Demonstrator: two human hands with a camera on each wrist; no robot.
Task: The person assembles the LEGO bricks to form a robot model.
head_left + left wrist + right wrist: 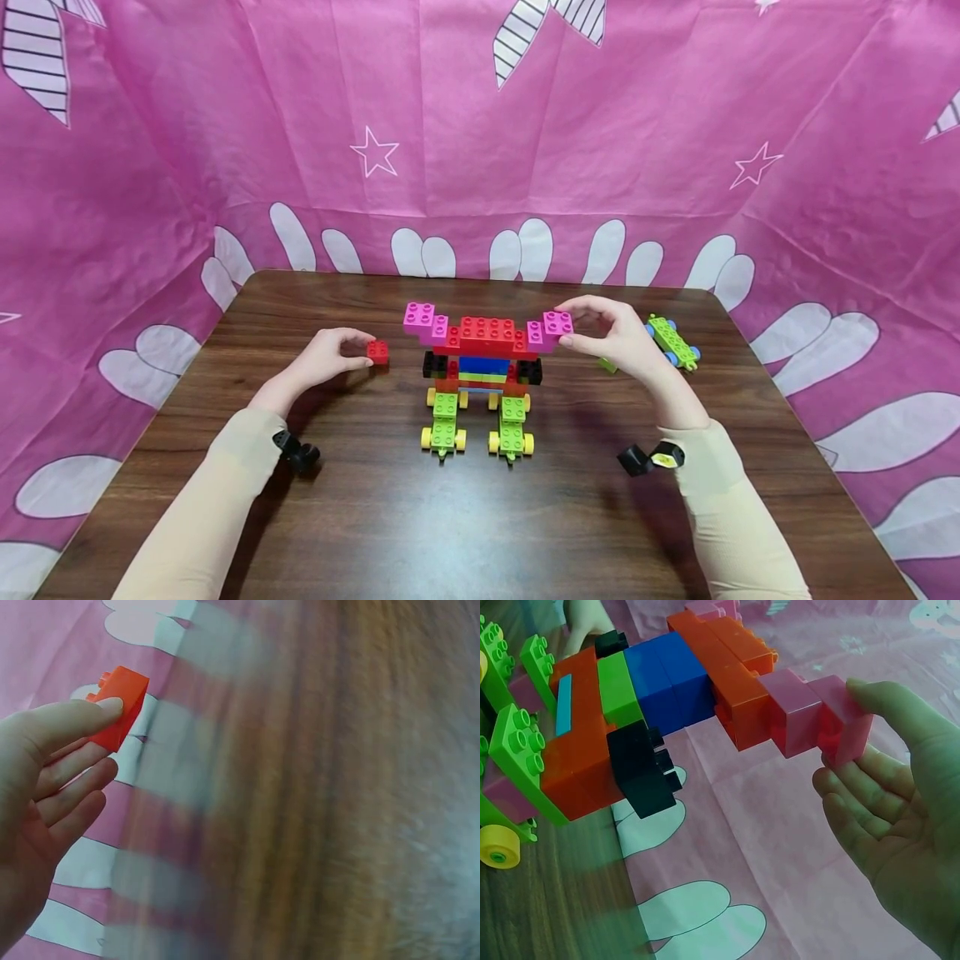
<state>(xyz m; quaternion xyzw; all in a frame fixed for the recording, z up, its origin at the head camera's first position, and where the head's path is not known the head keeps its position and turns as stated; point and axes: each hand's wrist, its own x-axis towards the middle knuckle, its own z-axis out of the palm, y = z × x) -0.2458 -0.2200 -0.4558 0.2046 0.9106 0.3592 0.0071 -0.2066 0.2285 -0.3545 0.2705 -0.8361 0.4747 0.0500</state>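
Note:
My left hand (327, 361) pinches a small red brick (378, 352) between thumb and fingers, to the left of a brick figure. In the left wrist view the brick (122, 705) has its studs facing left. The brick figure (483, 367) stands mid-table on green wheeled bases (444, 423) with yellow wheels. It has a blue middle, black bricks at the sides, a red bar (487, 333) on top and stepped pink bricks at both ends. My right hand (611, 333) pinches the outer pink brick (845, 720) at the figure's right end, thumb on one side, fingers on the other.
On the right of the brown table (360, 517) lies a green wheeled base (673, 342) with blue wheels. A small green piece (608, 365) sits partly behind the right hand. Pink patterned cloth (465, 125) rises behind the table and along its sides.

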